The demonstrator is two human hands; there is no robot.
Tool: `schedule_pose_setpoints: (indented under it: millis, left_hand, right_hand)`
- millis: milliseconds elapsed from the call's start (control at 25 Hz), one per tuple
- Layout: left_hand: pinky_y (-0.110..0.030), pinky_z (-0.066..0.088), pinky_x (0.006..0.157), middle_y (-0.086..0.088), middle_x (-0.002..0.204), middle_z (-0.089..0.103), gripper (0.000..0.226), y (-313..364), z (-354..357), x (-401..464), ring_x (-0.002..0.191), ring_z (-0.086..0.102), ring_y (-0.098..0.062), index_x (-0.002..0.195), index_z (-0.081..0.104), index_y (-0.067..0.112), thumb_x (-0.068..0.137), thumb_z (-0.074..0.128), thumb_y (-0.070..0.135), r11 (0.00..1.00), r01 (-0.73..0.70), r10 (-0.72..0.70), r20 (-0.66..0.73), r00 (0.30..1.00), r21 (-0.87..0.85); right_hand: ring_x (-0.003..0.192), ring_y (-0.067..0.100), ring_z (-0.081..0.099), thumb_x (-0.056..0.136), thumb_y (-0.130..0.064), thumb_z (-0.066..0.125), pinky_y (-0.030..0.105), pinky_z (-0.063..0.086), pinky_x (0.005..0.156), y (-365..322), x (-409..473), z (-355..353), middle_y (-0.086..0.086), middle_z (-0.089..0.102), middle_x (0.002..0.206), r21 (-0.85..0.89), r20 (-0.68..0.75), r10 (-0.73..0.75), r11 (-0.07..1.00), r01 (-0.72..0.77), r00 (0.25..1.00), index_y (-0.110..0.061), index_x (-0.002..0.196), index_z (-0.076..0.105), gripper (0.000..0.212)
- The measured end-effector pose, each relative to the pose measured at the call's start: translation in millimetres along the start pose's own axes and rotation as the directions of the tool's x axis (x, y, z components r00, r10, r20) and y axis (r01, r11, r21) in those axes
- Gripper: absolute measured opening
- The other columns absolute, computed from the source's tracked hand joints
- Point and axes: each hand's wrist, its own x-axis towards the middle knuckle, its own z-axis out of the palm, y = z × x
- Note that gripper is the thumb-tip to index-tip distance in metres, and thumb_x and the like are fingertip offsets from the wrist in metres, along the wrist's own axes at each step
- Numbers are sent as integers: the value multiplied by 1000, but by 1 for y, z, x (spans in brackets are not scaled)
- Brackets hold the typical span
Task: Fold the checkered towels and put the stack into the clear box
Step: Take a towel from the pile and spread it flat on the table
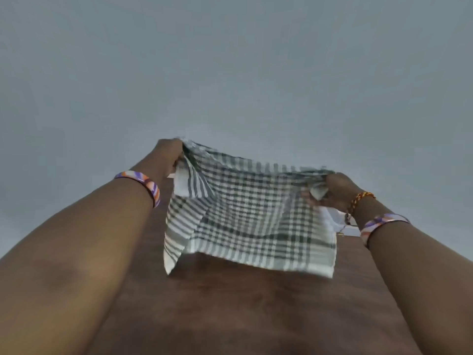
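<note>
Both arms reach forward over the dark wooden tabletop (pixel 230 303), holding one checkered towel (pixel 250 219) up in the air between them. The left hand (pixel 167 160) has its fingers clamped on the towel's upper left corner, and the right hand (pixel 337 190) has its fingers bunched tight on the upper right corner. The cloth hangs down from the two grips, clear of the tabletop, with its left side doubled under in a loose flap and its lower edge blurred.

As a judgement, the task is at an early point: this towel is spread or shaken out, with no neat fold in it yet. No finished stack can be seen, and the clear box is not plainly in view; a pale shape (pixel 340 221) shows at the right edge of the tabletop behind the right wrist, but I cannot tell what it is. Left to do: fold this towel flat, fold any others, stack them and put the stack into the box
</note>
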Motion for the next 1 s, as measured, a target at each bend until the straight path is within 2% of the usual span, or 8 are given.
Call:
schedule_pose_setpoints:
  millis: [160, 320, 360, 440, 520, 760, 880, 1000]
  left_hand:
    - [-35, 50, 79, -2, 79, 57, 29, 28, 3, 22, 89, 54, -20, 74, 55, 19, 90, 38, 1, 951, -210, 189, -111, 976, -226]
    - [-33, 45, 70, -16, 82, 64, 9, 13, -12, 11, 80, 56, -22, 69, 62, 14, 72, 61, 6, 905, -372, 392, -64, 918, 205]
    - [-31, 45, 70, -20, 90, 66, 3, 6, -17, 3, 84, 57, -22, 76, 65, 10, 74, 66, 9, 812, -375, 394, 53, 917, 448]
    - [-28, 45, 75, -21, 106, 66, 22, -15, -29, -17, 95, 59, -25, 98, 68, 2, 84, 63, 18, 303, -379, 193, 334, 923, 874]
    - [-23, 45, 76, -12, 100, 67, 47, -38, -36, -46, 97, 60, -24, 115, 64, 2, 78, 65, 31, -42, -448, -160, 437, 885, 893]
    - [-24, 52, 66, -2, 105, 65, 42, -123, -51, -103, 84, 63, -17, 128, 55, 4, 90, 61, 20, 147, -257, -672, 287, 682, 955]
    - [-22, 46, 57, -9, 100, 64, 40, -151, -46, -112, 70, 59, -13, 122, 60, 5, 91, 58, 30, 251, -243, -479, 338, 810, 937]
    - [-35, 41, 103, -14, 146, 40, 63, -190, -37, -116, 127, 47, -28, 141, 38, 7, 92, 50, 44, 280, -300, -192, 359, 913, 912]
  right_hand:
    - [80, 20, 61, 102, -12, 34, 39, 58, 63, -38, 5, 22, 5, 57, 95, 411, -109, -243, 872, 266, 964, -28, 114, 55, 29]
    - [79, 23, 61, 100, -11, 35, 42, 54, 75, -31, 2, 19, 7, 59, 98, 271, -249, -258, 907, 323, 933, -23, 119, 55, 30]
    - [80, 28, 62, 96, -10, 38, 44, 54, 76, -20, 1, 15, 14, 61, 103, 139, -303, -263, 939, 316, 916, -20, 107, 59, 26]
    - [96, 39, 63, 88, -13, 44, 45, 50, 84, 11, -1, -6, 23, 63, 112, -401, -373, -391, 886, 233, 842, -9, 100, 63, 23]
    - [105, 42, 60, 86, -12, 48, 41, 48, 87, 50, -8, -32, 24, 63, 114, -789, -288, -414, 613, 31, 863, -1, 106, 62, 26]
    - [119, 31, 55, 49, -45, 77, 44, 44, 100, 206, 61, -136, 9, 56, 134, -967, -231, 241, 52, -251, 942, -16, 127, 59, 85]
    - [125, 28, 51, 36, -63, 84, 41, 43, 103, 197, 7, -99, 5, 51, 138, -995, -99, 313, -44, -90, 944, -18, 134, 51, 113]
    - [125, 29, 50, 74, -52, 72, 40, 41, 105, 160, -69, -38, 12, 52, 137, -978, 3, 174, 207, -33, 985, -6, 131, 52, 76]
